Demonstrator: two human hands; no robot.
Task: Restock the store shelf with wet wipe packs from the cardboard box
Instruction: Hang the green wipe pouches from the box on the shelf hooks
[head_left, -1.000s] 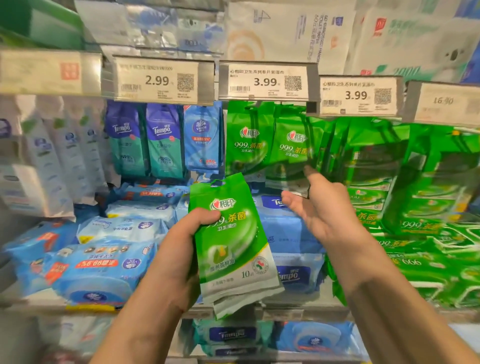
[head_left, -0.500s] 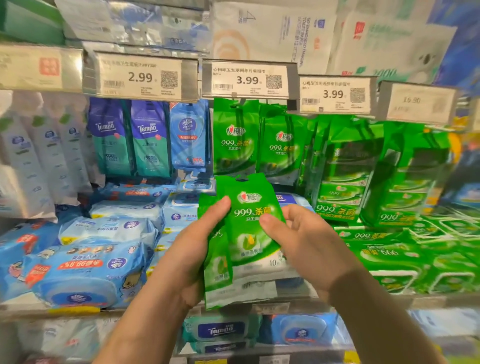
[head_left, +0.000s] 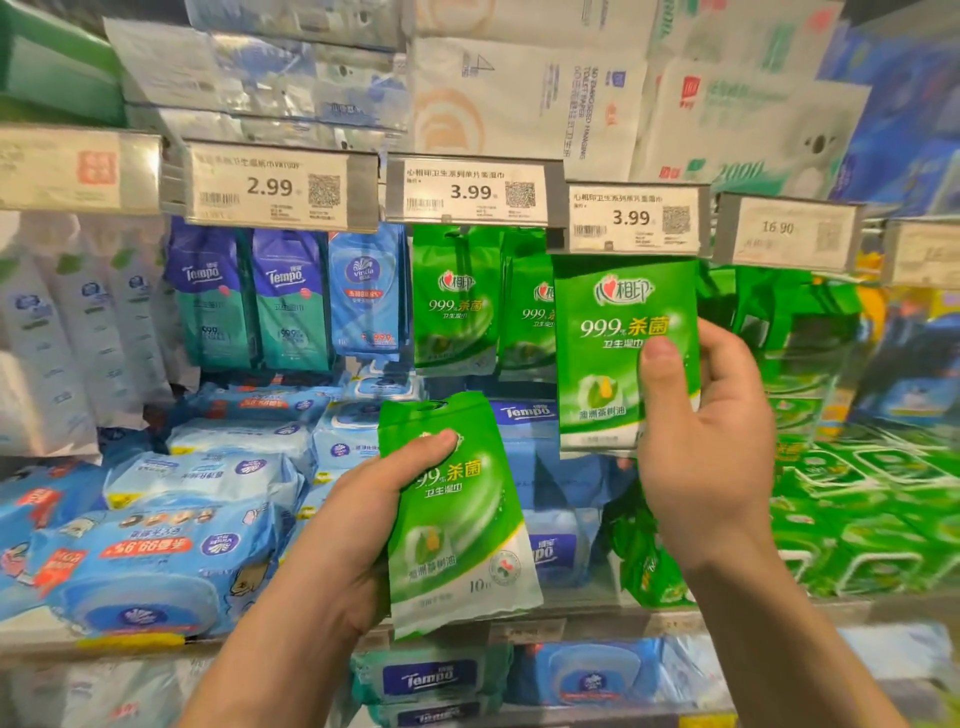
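- While the left hand (head_left: 358, 525) grips one green wipe pack (head_left: 457, 519) low, thumb across its front:
- right hand (head_left: 706, 447) pinches a second green pack (head_left: 618, 332), raised beneath the 3.99 price tag (head_left: 631, 218).

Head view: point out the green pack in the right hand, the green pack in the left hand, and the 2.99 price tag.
Right-hand green pack (head_left: 618, 332): head view, on its printed front.
Left-hand green pack (head_left: 462, 525): head view, on its front middle.
2.99 price tag (head_left: 267, 186): head view, on the printed price.

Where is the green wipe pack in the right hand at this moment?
In the head view, the right hand holds the green wipe pack up right of centre, just under the right 3.99 price tag, beside the hanging green packs.
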